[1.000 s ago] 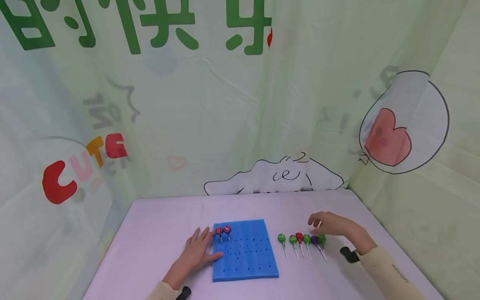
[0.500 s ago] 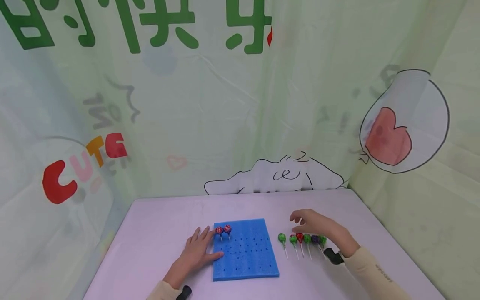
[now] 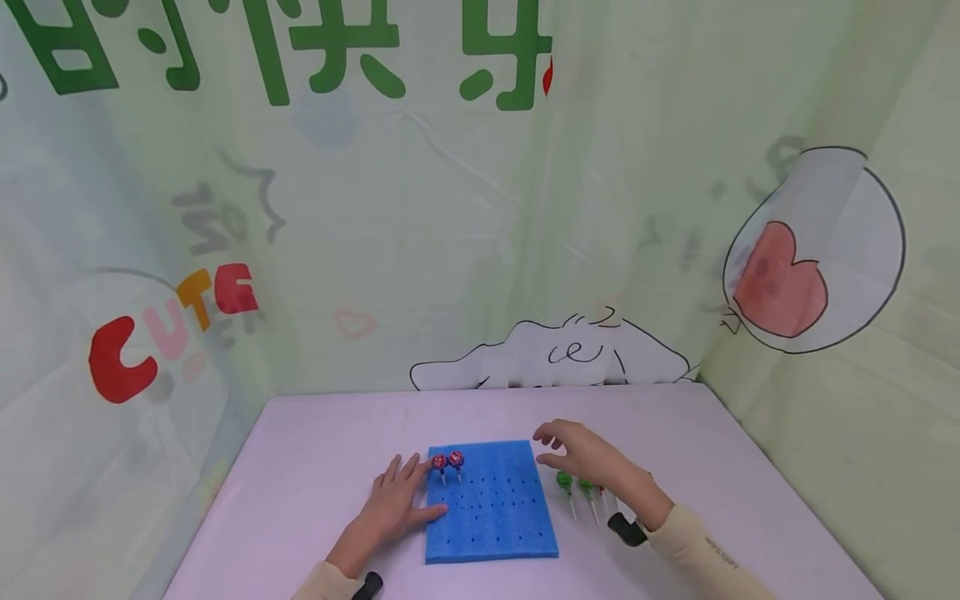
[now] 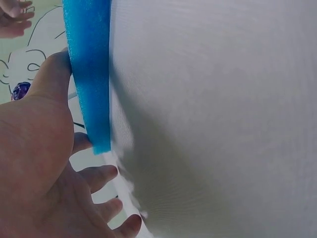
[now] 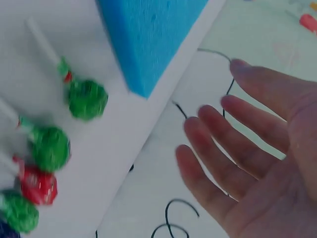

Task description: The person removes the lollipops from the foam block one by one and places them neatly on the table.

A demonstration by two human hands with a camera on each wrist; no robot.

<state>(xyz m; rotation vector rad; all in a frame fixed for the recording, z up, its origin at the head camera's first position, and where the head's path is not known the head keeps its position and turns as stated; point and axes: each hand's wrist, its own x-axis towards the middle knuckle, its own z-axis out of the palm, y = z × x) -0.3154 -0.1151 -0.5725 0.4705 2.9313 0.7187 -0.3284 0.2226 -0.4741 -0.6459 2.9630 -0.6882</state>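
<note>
A blue foam board (image 3: 495, 527) dotted with small holes lies on the table. Two red-wrapped lollipops, the left one (image 3: 439, 462) beside the right one (image 3: 457, 459), stand upright in its far left corner. My left hand (image 3: 386, 507) rests at the board's left edge, fingers spread, thumb over its top. My right hand (image 3: 583, 454) hovers by the board's far right corner, holding nothing, fingers loosely bent. Below it, a green lollipop (image 5: 87, 100) lies nearest the board, then another green lollipop (image 5: 51, 148) and a red lollipop (image 5: 38, 186). In the head view my right hand and forearm hide part of this row.
The row continues with one more green lollipop (image 5: 20, 213) and a purple one (image 5: 7, 231) at the right wrist view's edge. A pale pink cloth covers the table (image 3: 345, 433). Behind it hangs a printed curtain (image 3: 420, 250).
My right hand has moved left above the lollipop row, from its right end to the board's far right corner. My left hand and the board have stayed in place.
</note>
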